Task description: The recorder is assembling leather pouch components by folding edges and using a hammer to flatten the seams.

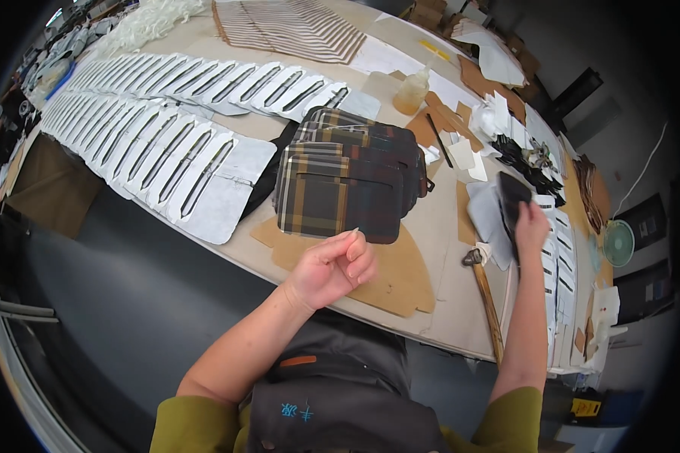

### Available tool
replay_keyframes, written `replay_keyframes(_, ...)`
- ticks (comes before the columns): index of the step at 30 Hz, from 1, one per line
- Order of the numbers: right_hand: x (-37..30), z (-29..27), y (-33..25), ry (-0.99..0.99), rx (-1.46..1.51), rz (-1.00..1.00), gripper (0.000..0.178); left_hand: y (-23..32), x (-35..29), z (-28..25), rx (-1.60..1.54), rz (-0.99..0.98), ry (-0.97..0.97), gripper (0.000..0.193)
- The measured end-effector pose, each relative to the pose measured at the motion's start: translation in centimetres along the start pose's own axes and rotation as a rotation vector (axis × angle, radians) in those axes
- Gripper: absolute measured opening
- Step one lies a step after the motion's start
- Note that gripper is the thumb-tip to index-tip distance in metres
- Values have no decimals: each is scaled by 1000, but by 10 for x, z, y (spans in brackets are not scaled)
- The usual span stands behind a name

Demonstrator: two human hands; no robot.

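Observation:
My left hand [332, 264] is raised at the table's front edge, fingers curled in and thumb pressed against them. Whether anything small sits between them I cannot make out. Just beyond it lies a stack of dark plaid fabric panels [374, 189] with yellow-brown checks, the top one bearing a long slot. Under the stack's near side sticks out a brown cardboard template [393, 283]. At the right, my right hand [533, 226] grips a flat black piece [511, 198] by its edge, tilted above light grey sheets [485, 208].
A hammer [487, 298] with a wooden handle lies beside my right forearm. Rows of white slotted panels [223, 177] cover the left table. Farther back stand a glue bottle [412, 92] and striped fabric [287, 30]; scraps [499, 121] clutter the right side.

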State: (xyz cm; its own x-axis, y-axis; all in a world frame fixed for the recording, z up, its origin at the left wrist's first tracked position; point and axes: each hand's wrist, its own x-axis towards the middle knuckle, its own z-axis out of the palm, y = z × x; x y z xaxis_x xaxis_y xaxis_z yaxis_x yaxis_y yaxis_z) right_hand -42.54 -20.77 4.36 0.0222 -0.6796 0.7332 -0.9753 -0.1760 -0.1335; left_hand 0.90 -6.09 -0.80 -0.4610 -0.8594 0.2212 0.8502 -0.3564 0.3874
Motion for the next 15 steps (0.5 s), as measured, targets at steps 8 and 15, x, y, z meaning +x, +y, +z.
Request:
replay_keyframes(8,-27,-89,-149,-140,263,-279,16,7,-2,-3,-328,-40,-341,42)
replay_keyframes(15,-48,-94,-253,-811,822,-240,19,-15,-16,13,-516,-139,-309,44)
